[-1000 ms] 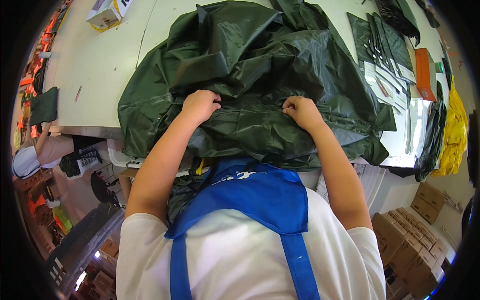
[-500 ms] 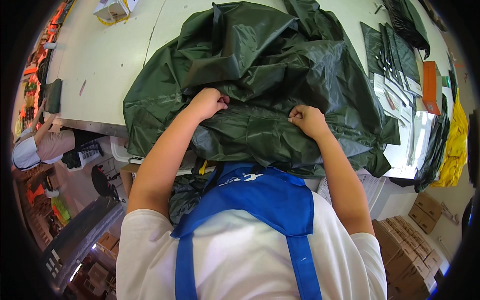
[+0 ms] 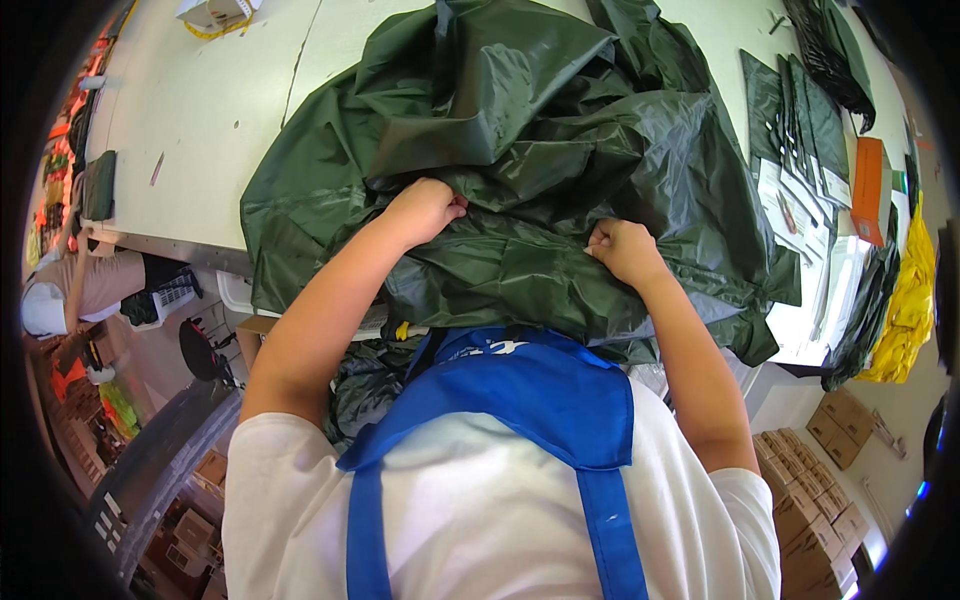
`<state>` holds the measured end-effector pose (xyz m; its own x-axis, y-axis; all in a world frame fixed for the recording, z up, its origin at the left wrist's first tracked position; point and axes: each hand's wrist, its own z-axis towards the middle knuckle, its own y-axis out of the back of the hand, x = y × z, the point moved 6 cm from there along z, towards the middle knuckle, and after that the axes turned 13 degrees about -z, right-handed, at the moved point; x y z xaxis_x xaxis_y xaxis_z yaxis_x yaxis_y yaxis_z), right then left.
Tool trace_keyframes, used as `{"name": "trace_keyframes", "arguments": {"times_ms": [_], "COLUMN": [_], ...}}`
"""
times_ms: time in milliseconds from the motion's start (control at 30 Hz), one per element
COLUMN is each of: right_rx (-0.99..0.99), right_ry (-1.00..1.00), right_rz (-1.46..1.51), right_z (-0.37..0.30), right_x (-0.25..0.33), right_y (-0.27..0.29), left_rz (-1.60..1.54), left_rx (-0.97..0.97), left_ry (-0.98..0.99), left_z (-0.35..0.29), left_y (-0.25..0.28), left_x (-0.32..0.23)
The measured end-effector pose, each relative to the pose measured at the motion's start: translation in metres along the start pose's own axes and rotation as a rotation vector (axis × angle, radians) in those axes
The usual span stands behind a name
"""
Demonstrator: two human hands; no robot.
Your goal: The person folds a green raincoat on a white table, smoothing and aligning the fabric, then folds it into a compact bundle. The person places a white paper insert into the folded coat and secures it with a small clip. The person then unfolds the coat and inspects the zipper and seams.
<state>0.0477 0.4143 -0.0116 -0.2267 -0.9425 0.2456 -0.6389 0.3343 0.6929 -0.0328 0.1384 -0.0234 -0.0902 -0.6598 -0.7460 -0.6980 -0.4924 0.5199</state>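
- Head view: big dark green waterproof sheet (image 3: 520,150) heaped over the middle of the pale counter (image 3: 200,130), near edge drooping off toward the person.
- Left hand (image 3: 425,208) clenched on a fold of the sheet; right hand (image 3: 622,250) clenched on the same fold, further right. Hands well apart.
- Blue apron (image 3: 520,400) over a white shirt fills the near centre and hides the counter's near edge.
- Right of the sheet: folded dark green pieces (image 3: 790,110) with white paper tags; orange flat pack (image 3: 868,190) just beyond them; yellow fabric (image 3: 905,310) at the far right rim.
- Far left on the counter: small white box (image 3: 215,12).
- Near right, on the floor: stacked brown cartons (image 3: 810,490).
- Left rim: cluttered shelves, too blurred to tell.
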Motion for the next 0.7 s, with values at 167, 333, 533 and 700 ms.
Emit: {"name": "trace_keyframes", "arguments": {"times_ms": [167,333,533,700], "right_rx": [-0.057,-0.313,-0.424,-0.380], "right_ry": [0.090,0.116,0.551,1.205], "right_rz": [0.073,-0.039,0.173,0.108], "right_z": [0.002,-0.031,-0.096,-0.104], "right_x": [-0.005,-0.012,0.129,0.237], "right_y": [-0.001,0.031,0.064,0.042], "left_rz": [0.304,0.479,-0.238,-0.844], "left_rx": [-0.052,-0.213,-0.321,-0.133], "left_ry": [-0.004,0.144,-0.120,-0.072], "left_z": [-0.023,-0.110,-0.166,-0.167], "left_y": [0.009,0.066,0.072,0.063], "left_x": [-0.007,-0.015,-0.066,-0.057]}}
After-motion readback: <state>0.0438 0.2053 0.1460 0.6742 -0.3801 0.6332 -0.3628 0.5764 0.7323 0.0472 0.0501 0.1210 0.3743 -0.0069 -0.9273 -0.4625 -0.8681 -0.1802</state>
